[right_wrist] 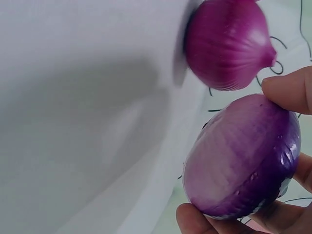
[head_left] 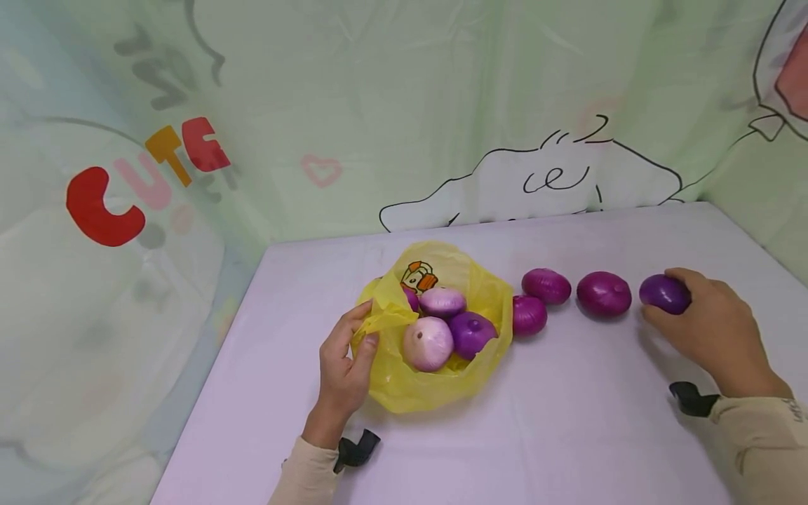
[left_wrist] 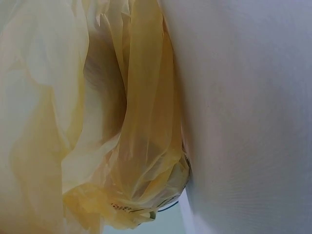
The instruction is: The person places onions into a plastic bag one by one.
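A yellow plastic bag (head_left: 435, 393) with a cartoon duck print stands open on the table, several onions inside it, among them a pale onion (head_left: 428, 344) and a purple onion (head_left: 472, 335). My left hand (head_left: 346, 361) pinches the bag's left rim between thumb and fingers. In the left wrist view the yellow bag (left_wrist: 146, 97) fills much of the frame and the hand is hidden. At the right, my right hand (head_left: 719, 326) grips a dark purple onion (head_left: 664, 294). The right wrist view shows that onion (right_wrist: 239, 161) held between thumb and fingers.
Between the bag and my right hand lie three more purple onions: one (head_left: 604, 294) nearest the hand, one (head_left: 546, 286) further left, and one (head_left: 529, 315) against the bag. The white table (head_left: 568, 435) meets a printed curtain (head_left: 404, 105) at its back edge.
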{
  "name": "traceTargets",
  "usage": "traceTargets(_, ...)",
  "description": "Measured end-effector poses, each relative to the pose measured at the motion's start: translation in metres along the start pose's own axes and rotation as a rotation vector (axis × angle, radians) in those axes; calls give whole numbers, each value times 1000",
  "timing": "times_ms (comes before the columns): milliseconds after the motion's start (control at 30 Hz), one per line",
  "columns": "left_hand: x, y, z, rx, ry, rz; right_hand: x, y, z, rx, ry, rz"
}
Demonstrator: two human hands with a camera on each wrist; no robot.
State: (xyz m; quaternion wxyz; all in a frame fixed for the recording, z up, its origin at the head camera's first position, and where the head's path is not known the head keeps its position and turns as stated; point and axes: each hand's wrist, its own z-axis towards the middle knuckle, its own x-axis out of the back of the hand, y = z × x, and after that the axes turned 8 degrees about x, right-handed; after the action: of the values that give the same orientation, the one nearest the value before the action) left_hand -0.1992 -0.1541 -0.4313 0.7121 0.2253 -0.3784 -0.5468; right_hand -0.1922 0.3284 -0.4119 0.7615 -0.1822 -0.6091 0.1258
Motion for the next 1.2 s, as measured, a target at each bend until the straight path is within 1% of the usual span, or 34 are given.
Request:
traceTargets(233,0,2,0,5,-1,1,2,-16,1,21,42,4)
traceTargets(567,0,0,0,1,-1,3,9,-47,0,99,91,64)
traceTargets(800,0,0,0,-7,3,-1,13,-66,0,110,73,87)
traceTargets(1200,0,1,1,-7,5,-3,12,-93,-4,170,95,133)
